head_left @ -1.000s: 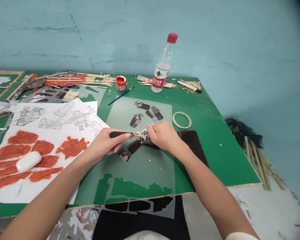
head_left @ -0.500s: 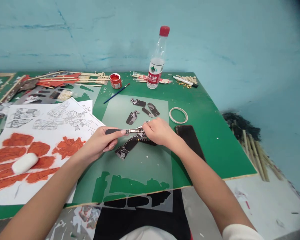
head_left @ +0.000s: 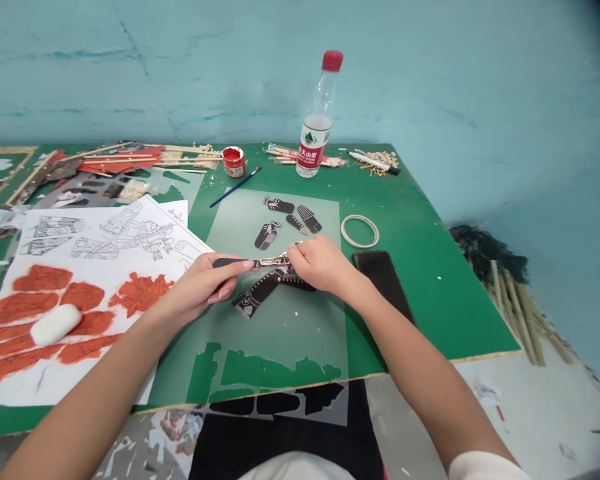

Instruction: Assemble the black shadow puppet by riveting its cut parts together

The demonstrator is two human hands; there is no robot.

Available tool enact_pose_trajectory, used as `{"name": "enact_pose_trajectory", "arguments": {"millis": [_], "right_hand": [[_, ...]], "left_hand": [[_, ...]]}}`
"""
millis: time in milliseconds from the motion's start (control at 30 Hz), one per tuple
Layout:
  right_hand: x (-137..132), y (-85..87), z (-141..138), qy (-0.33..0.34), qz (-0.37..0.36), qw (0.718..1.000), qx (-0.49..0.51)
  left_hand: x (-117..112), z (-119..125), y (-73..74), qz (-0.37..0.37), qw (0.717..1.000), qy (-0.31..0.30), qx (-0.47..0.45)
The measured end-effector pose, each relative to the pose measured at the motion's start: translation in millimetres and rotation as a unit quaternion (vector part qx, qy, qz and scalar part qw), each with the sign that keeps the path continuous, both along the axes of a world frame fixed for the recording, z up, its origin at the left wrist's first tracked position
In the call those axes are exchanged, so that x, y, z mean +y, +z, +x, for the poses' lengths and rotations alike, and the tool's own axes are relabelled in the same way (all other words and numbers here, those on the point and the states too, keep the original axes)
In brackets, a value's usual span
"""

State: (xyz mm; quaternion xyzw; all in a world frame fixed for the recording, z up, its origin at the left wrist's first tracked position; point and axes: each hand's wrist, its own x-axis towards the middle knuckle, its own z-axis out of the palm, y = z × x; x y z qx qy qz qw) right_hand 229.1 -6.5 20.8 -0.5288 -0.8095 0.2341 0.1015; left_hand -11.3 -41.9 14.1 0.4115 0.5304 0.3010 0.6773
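Note:
My left hand [head_left: 200, 285] is closed on the black end of a slim black-and-silver tool [head_left: 271, 261], thumb along its top. Its exact kind cannot be made out. My right hand [head_left: 320, 263] curls in a fist over the tool's silver end, hiding what lies beneath the fingers. Just under the hands is a black patterned cutout [head_left: 257, 292] with a small gold fastener, joined to another dark piece running under my right hand. Several more black cutouts [head_left: 279, 205] lie beyond on a translucent plastic sheet [head_left: 290, 337].
White paper [head_left: 130, 363] with line drawings and orange-red painted shapes lies left, a white oval object [head_left: 56, 325] on it. Beyond stand a red paint jar [head_left: 234, 163], a brush [head_left: 236, 187] and a water bottle [head_left: 315, 137]. Right are a tape roll [head_left: 360, 231] and a phone [head_left: 383, 277].
The whole view has shifted slightly, with everything appearing a little further right. Both hands keep the same hold on the tool.

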Motion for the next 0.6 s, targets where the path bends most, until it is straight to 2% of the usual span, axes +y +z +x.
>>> {"name": "enact_pose_trajectory", "arguments": {"millis": [367, 467, 600], "right_hand": [[0.3, -5.4, -2.2, -0.003, 0.036, 0.999, -0.017], [0.3, -2.4, -1.1, -0.014, 0.042, 0.999, 0.024], [-2.6, 4.1, -4.9, -0.039, 0.015, 0.989, 0.14]], "left_hand": [[0.2, -0.1, 1.6, 0.019, 1.0, -0.004, 0.005], [-0.2, -1.4, 2.5, 0.074, 0.997, -0.004, -0.021], [-7.2, 14.3, 6.6, 0.183, 0.981, 0.05, -0.04]]}}
